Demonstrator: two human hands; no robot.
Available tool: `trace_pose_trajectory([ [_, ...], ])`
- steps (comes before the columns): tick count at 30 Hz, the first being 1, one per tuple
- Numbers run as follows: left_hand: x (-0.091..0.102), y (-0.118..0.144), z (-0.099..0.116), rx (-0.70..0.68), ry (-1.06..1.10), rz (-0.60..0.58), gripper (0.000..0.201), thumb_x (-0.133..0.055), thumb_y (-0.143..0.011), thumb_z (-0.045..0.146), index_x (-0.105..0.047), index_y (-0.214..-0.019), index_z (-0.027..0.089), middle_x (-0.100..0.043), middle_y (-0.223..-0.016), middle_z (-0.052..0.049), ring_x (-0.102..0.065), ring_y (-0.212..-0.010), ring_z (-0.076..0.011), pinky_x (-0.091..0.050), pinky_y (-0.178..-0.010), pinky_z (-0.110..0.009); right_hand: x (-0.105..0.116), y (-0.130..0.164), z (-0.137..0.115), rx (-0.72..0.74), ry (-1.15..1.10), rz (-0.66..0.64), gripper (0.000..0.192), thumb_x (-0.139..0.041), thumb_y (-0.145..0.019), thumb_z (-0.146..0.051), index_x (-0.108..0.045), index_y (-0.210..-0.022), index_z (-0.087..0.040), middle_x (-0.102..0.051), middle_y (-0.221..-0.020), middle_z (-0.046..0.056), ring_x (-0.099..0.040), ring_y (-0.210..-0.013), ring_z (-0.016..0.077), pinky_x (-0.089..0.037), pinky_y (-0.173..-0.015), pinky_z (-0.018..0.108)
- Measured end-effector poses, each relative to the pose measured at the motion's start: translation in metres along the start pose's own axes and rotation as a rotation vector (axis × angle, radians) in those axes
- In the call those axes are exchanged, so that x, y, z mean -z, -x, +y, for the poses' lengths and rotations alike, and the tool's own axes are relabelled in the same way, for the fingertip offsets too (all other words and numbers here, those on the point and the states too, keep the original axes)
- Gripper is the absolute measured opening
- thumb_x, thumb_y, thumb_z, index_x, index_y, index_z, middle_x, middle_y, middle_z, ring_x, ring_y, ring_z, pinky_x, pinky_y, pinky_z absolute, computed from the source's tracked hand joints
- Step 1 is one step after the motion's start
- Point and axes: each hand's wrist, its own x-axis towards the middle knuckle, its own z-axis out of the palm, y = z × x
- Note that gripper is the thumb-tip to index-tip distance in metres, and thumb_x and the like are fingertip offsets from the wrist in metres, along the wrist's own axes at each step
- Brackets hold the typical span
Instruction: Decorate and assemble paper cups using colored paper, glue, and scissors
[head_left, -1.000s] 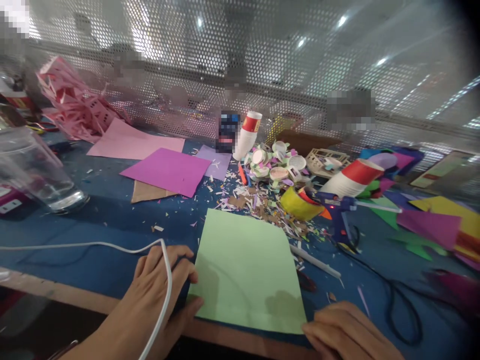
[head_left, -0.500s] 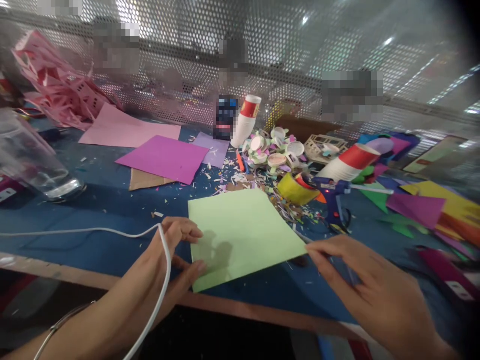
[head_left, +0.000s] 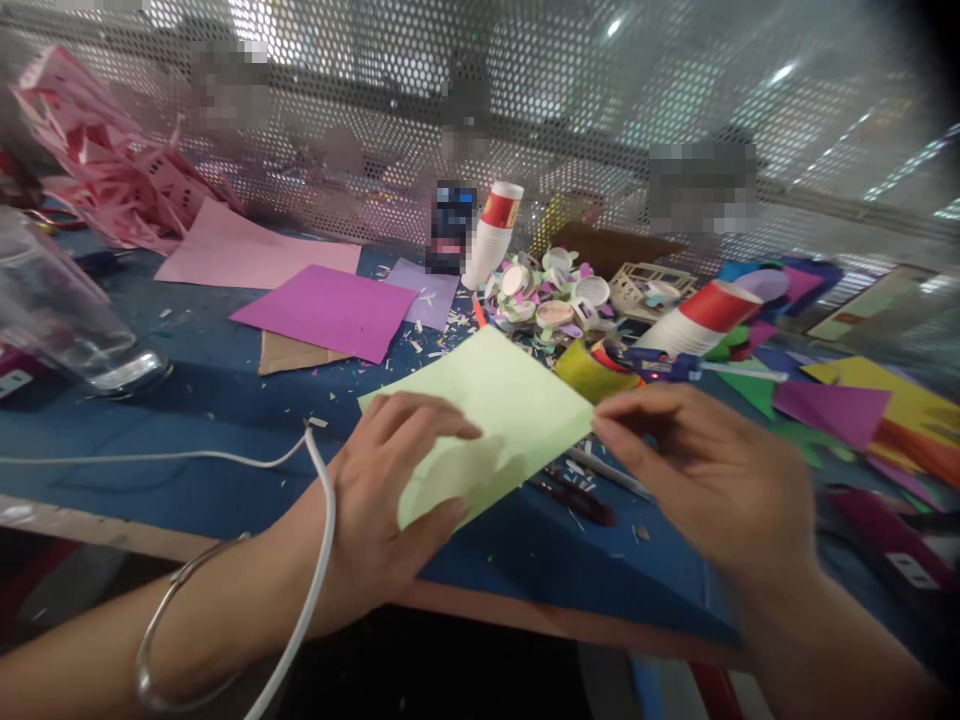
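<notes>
Green paper turned, seemingly lifted, right hand pinching

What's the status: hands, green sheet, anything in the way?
Right hand pinching light green sheet by a corner. Left hand at sheet's left side, contact unclear. White cable crosses in front of left wrist.

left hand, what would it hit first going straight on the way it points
Most likely the right hand, which pinches a corner of the green sheet: the left hand points across the sheet toward it. Depth is unclear, so it might brush the sheet first.
</notes>
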Motion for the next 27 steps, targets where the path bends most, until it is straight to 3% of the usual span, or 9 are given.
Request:
trace_pose_trajectory([
  [6,0.009,-0.078,0.014,-0.308,-0.262,-0.026,0.067,-0.066,-0.09,0.034,-0.038,-0.151,0.029,-0.04,-0.16,-0.003,-0.028,-0.152,-0.0321,-0.017,-0.124,-0.058,-0.009,-0.03,-0.016,0.148,-0.254,0.096,0.008,-0.073,-0.089,-0.021,-0.071,-0.096,-0.024,-0.07,-0.087,0.0,-0.065,-0.073,0.0142,-0.052,-0.063,0.028],
  [9,0.01,-0.109,0.009,-0.36,-0.371,-0.101,0.055,-0.071,-0.086,0.038,-0.056,-0.136,0.023,-0.064,-0.132,-0.005,-0.049,-0.136,-0.0327,-0.019,-0.122,-0.06,-0.016,-0.034,-0.013,0.144,-0.273,0.093,0.01,-0.074,-0.089,-0.021,-0.07,-0.098,-0.024,-0.071,-0.089,0.0,-0.065,-0.074,0.0132,-0.053,-0.066,0.027],
  [12,0.022,-0.127,0.002,-0.348,-0.41,-0.258,0.01,-0.069,-0.084,0.025,-0.071,-0.085,0.015,-0.068,-0.081,-0.001,-0.069,-0.096,-0.0252,-0.046,-0.104,-0.048,-0.017,-0.033,-0.004,0.087,-0.273,0.066,0.014,-0.073,-0.089,-0.025,-0.068,-0.102,-0.024,-0.072,-0.096,0.002,-0.067,-0.076,0.015,-0.055,-0.067,0.029],
  [15,0.048,-0.134,-0.006,-0.203,-0.36,-0.262,0.016,-0.064,-0.086,0.024,-0.071,-0.08,0.011,-0.064,-0.074,0.003,-0.072,-0.084,-0.0205,-0.053,-0.09,-0.04,-0.012,-0.032,0.009,0.094,-0.179,-0.062,0.01,-0.071,-0.091,-0.028,-0.069,-0.099,-0.024,-0.071,-0.091,0.001,-0.066,-0.074,0.0154,-0.053,-0.065,0.028],
  [18,0.077,-0.131,-0.014,-0.054,-0.295,-0.292,0.03,-0.06,-0.087,0.033,-0.074,-0.088,0.007,-0.064,-0.068,0.006,-0.073,-0.08,-0.019,-0.054,-0.084,-0.037,-0.005,-0.031,0.02,0.173,-0.05,-0.437,0.011,-0.064,-0.095,-0.031,-0.068,-0.09,-0.022,-0.067,-0.079,0.0,-0.062,-0.067,0.0135,-0.048,-0.059,0.026],
  [20,0.089,-0.124,-0.02,0.04,-0.235,-0.313,0.046,-0.046,-0.091,0.038,-0.071,-0.104,0.001,-0.068,-0.075,0.006,-0.072,-0.079,-0.017,-0.053,-0.08,-0.037,-0.004,-0.028,0.026,0.217,0.07,-0.699,0.014,-0.061,-0.096,-0.031,-0.066,-0.087,-0.021,-0.066,-0.08,0.0,-0.062,-0.069,0.0149,-0.047,-0.061,0.027],
  [23,0.092,-0.112,-0.033,0.191,-0.001,-0.335,0.062,-0.023,-0.094,0.037,-0.057,-0.124,-0.007,-0.073,-0.096,0.002,-0.071,-0.085,-0.0148,-0.051,-0.08,-0.036,-0.009,-0.022,0.032,0.264,0.236,-0.882,0.011,-0.062,-0.095,-0.025,-0.064,-0.086,-0.021,-0.066,-0.086,0.002,-0.062,-0.078,0.0182,-0.047,-0.07,0.031],
  [25,0.086,-0.106,-0.047,0.31,0.182,-0.317,0.056,-0.029,-0.097,0.036,-0.058,-0.123,-0.004,-0.075,-0.098,-0.001,-0.072,-0.085,-0.016,-0.053,-0.081,-0.037,-0.013,-0.018,0.034,0.259,0.284,-0.916,0.01,-0.061,-0.094,-0.022,-0.062,-0.085,-0.02,-0.066,-0.087,0.003,-0.062,-0.079,0.0189,-0.047,-0.071,0.032],
  [27,0.077,-0.104,-0.066,0.437,0.39,-0.4,0.047,-0.039,-0.099,0.036,-0.062,-0.119,0.001,-0.078,-0.1,-0.005,-0.074,-0.088,-0.018,-0.054,-0.084,-0.037,-0.017,-0.017,0.034,0.238,0.302,-0.947,0.01,-0.059,-0.092,-0.019,-0.062,-0.083,-0.02,-0.065,-0.087,0.004,-0.062,-0.079,0.0196,-0.046,-0.071,0.032],
])
